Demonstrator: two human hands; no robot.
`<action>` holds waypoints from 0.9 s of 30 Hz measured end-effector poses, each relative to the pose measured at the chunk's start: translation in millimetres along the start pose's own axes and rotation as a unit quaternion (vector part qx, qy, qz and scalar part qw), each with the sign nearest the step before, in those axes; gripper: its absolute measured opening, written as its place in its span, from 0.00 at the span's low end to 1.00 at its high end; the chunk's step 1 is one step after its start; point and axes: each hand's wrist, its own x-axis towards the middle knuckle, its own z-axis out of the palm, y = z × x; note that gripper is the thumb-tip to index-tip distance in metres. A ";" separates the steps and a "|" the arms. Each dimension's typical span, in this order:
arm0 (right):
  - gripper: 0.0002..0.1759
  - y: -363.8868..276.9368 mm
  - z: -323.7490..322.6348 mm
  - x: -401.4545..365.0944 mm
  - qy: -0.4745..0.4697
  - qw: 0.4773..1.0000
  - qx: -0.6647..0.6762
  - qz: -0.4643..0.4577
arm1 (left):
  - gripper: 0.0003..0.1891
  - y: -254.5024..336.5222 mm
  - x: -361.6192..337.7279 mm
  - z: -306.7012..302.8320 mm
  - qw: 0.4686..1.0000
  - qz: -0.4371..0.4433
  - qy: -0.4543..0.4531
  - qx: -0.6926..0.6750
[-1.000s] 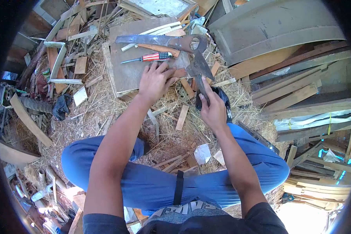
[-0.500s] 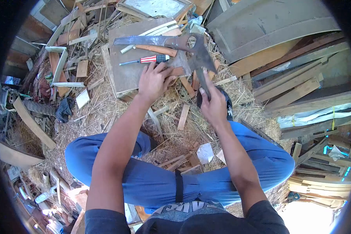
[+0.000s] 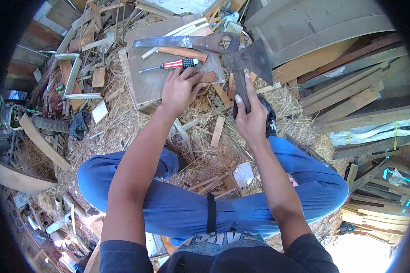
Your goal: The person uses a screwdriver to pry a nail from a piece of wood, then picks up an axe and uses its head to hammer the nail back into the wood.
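My right hand (image 3: 252, 117) is wrapped round the dark handle of a hatchet (image 3: 253, 59), index finger stretched along it. The broad hatchet head lies past the right edge of a low wooden block (image 3: 143, 86). On the block, my left hand (image 3: 180, 89) is closed at the near end of a small reddish piece of wood (image 3: 208, 77), partly hidden by its fingers. Just beyond those fingertips lies a screwdriver (image 3: 172, 64) with a stars-and-stripes handle. Farther back are a curved brown wooden piece (image 3: 182, 53) and a handsaw (image 3: 182, 42).
Pale wood strips (image 3: 187, 28) lie behind the saw. Straw and offcuts, including a short slat (image 3: 217, 131), cover the ground between my legs. Stacked planks (image 3: 346, 98) and a large panel (image 3: 319, 32) stand at the right. A white angled frame (image 3: 73, 75) lies at the left.
The hatchet head has turned and swung right, so its flat side now shows. The left hand stays at the small piece of wood. The whole view has shifted slightly.
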 end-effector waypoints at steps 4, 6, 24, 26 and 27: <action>0.41 16.8 5.5 -10.6 -0.080 0.991 -0.107 -0.010 | 0.16 4.9 1.6 -5.2 1.000 0.001 0.015 -0.005; 0.41 17.5 6.6 -6.6 -0.090 0.991 -0.098 0.022 | 0.16 5.0 4.1 -7.2 1.000 0.004 -0.011 -0.005; 0.43 -18.0 -6.2 23.4 -0.033 0.999 -0.009 0.039 | 0.15 2.3 1.6 -1.6 1.000 -0.012 -0.001 -0.025; 0.43 0.9 5.0 13.5 -0.024 0.999 -0.023 -0.005 | 0.15 0.6 0.9 0.0 1.000 -0.011 -0.001 -0.018; 0.43 3.0 6.0 11.9 -0.014 0.998 -0.039 -0.049 | 0.15 1.3 2.0 -0.9 1.000 -0.009 0.000 -0.013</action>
